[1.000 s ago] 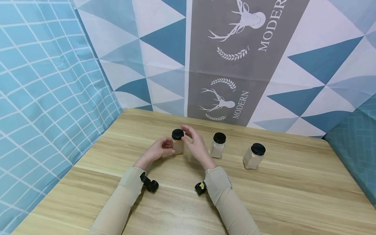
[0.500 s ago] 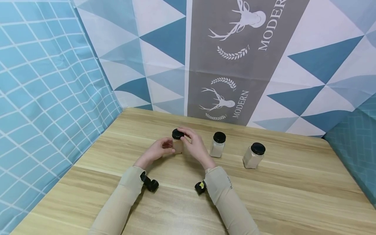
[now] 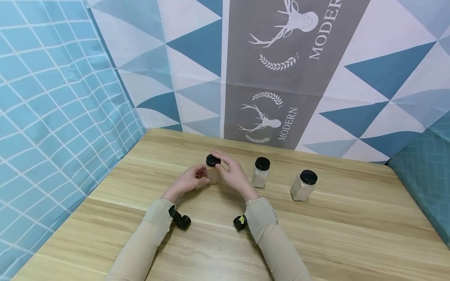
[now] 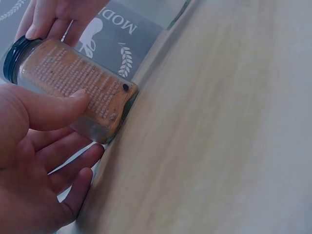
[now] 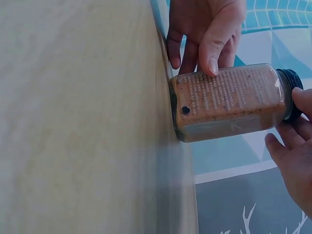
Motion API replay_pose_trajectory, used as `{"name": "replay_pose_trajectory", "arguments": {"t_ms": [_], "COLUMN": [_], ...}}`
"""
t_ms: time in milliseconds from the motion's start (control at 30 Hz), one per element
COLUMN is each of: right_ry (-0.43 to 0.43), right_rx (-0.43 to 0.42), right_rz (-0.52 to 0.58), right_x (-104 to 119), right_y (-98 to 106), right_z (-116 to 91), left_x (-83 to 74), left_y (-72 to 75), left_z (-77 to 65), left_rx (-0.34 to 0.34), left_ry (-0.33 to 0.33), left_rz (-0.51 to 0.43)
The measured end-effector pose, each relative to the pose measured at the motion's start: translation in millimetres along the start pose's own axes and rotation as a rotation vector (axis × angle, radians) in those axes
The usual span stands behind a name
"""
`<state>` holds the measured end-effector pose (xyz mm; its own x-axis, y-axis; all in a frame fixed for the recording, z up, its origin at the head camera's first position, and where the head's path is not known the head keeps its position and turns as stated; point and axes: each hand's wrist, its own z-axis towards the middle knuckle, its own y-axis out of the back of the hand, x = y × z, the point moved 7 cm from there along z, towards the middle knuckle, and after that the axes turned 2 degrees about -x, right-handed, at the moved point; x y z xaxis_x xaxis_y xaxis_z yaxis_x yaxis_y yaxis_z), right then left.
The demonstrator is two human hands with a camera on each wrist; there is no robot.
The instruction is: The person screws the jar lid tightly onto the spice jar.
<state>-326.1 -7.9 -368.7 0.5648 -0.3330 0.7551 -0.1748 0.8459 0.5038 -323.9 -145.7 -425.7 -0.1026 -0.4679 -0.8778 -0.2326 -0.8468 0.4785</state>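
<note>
A clear glass spice jar (image 3: 212, 175) with a black lid stands upright on the wooden table; orange-brown powder and printed text show through its side in both wrist views. My left hand (image 3: 190, 178) grips the jar's body from the left, its thumb (image 4: 58, 111) lying along the printed face. From the right, my right hand (image 3: 233, 174) holds the black lid (image 5: 291, 95) between thumb and fingers. The jar's base meets the tabletop in the right wrist view.
Two more black-lidded jars of pale powder stand to the right, a nearer-centre jar (image 3: 260, 177) and a farther-right jar (image 3: 302, 189). A patterned backdrop (image 3: 197, 97) rises behind the table (image 3: 218, 249), and a blue gridded sheet (image 3: 63, 105) borders its left side.
My right hand has closed in from the jar's right side onto its lid, fingers now over the top edge. My left hand and the other jars have stayed in place.
</note>
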Motion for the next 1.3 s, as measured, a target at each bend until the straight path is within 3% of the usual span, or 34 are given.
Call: {"name": "replay_pose_trajectory", "arguments": {"t_ms": [567, 733, 900, 1133, 1300], "right_ry": [-0.028, -0.038, -0.026, -0.070, -0.075], "right_rx": [-0.075, -0.077, -0.086, -0.092, -0.101], "right_rz": [-0.058, -0.063, -0.058, -0.073, -0.108], "right_x": [4, 4, 3, -1, -2], "right_y": [3, 5, 11, 20, 24], "right_z": [-1, -2, -1, -2, -1], "left_x": [1.4, 2.0, 0.6, -35.2, -44.2], "left_y": [0.7, -0.9, -4.2, -11.7, -15.2], "left_z": [-0.5, 0.5, 2.4, -11.2, -15.2], "left_rx": [-0.129, -0.120, -0.095, -0.047, -0.022], "left_ry": [0.065, 0.059, -0.002, -0.038, -0.030], "left_rz": [-0.006, -0.033, -0.035, -0.032, -0.024]}}
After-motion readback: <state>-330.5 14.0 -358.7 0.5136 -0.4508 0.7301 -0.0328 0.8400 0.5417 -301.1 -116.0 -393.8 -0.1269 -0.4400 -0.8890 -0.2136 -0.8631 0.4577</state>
